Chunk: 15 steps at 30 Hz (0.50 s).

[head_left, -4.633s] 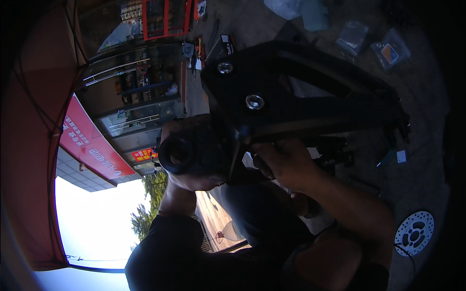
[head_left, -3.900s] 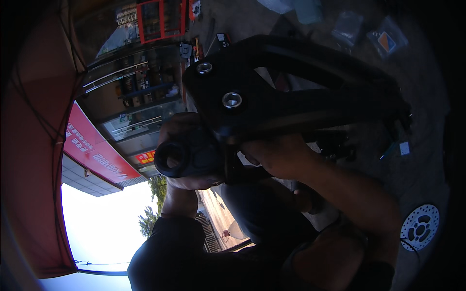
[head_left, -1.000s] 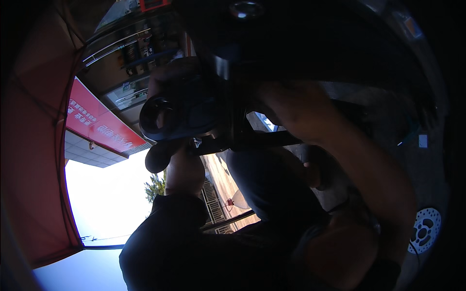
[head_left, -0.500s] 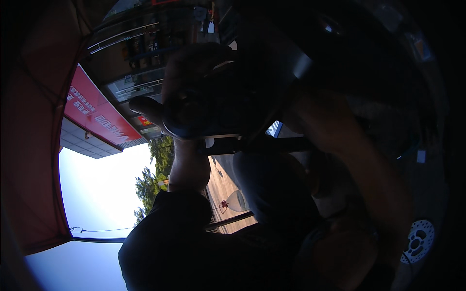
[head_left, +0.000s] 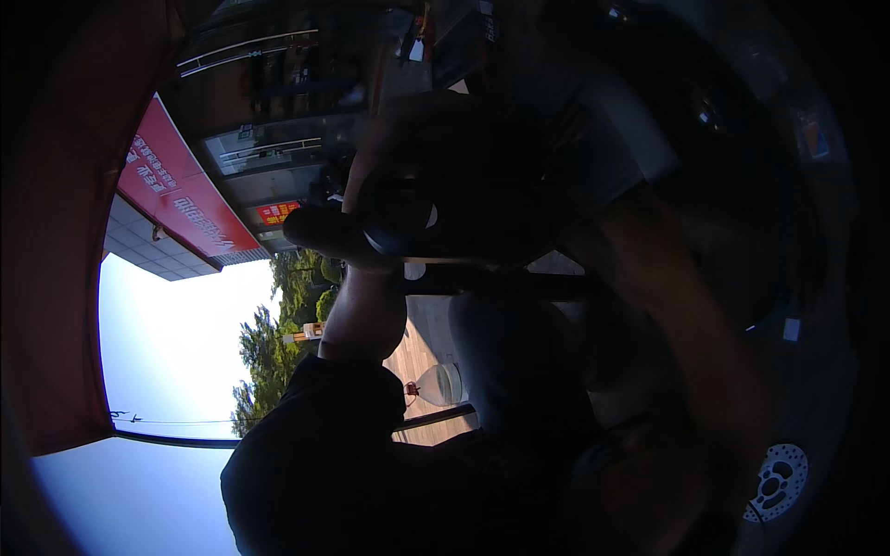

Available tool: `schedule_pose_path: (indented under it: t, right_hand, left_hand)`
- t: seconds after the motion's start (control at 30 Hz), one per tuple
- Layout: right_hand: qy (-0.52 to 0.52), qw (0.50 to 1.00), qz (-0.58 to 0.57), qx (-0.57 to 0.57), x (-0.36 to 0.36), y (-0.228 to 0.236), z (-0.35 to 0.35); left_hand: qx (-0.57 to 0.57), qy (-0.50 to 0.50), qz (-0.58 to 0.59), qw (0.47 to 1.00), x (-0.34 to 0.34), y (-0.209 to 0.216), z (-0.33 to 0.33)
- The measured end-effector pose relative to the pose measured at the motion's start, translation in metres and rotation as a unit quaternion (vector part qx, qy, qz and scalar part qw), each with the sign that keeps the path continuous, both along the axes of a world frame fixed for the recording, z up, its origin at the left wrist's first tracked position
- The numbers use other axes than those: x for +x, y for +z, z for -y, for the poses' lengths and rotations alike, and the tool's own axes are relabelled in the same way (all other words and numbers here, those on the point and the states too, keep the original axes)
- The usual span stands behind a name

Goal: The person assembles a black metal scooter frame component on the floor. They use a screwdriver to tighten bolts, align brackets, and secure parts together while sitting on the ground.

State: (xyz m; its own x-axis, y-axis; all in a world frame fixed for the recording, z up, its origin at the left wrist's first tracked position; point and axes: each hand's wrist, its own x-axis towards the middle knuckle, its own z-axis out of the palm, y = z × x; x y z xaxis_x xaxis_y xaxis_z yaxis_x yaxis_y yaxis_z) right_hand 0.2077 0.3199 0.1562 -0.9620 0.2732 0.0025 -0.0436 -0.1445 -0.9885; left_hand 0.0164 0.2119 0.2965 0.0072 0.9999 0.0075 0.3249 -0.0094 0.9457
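Observation:
Deep shadow hides much of the work area. My left hand [head_left: 371, 153] is closed round a dark part with a round, ring-like end [head_left: 375, 236], its thumb sticking out to the left. From the lower right my right forearm reaches up, and my right hand [head_left: 635, 241] is at the right side of the same dark mass; its fingers are lost in the dark. A greyish flat face [head_left: 640, 148] catches light just above that hand. Below the ring end runs a dark bar [head_left: 491, 281], in front of my dark-trousered knee [head_left: 505, 361].
A drilled metal brake disc [head_left: 777, 482] lies at the lower right. Beyond my left arm stands a clear plastic jug [head_left: 439, 385] with a red top. A red canopy [head_left: 65, 232], a red sign [head_left: 190, 190] and trees [head_left: 260, 357] fill the left. Dark glossy bodywork [head_left: 705, 111] looms upper right.
Both hands and the dark part have shifted a little to the right in view. The ring's opening shows more clearly now. The surroundings have slid slightly as my head moved.

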Motion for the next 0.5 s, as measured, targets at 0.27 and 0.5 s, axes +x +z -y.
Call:
schedule_pose_path:
  t: [0.27,0.5]
  right_hand:
    - [-0.002,0.999,0.024,0.030,-0.011,-0.042,0.019]
    - [-0.052,0.973,-0.141,-0.173,-0.013,-0.070,0.025]
  left_hand:
    - [-0.023,-0.055,-0.108,0.992,0.016,-0.005,-0.008]
    - [0.004,-0.051,-0.189,0.981,0.029,-0.005,-0.015]
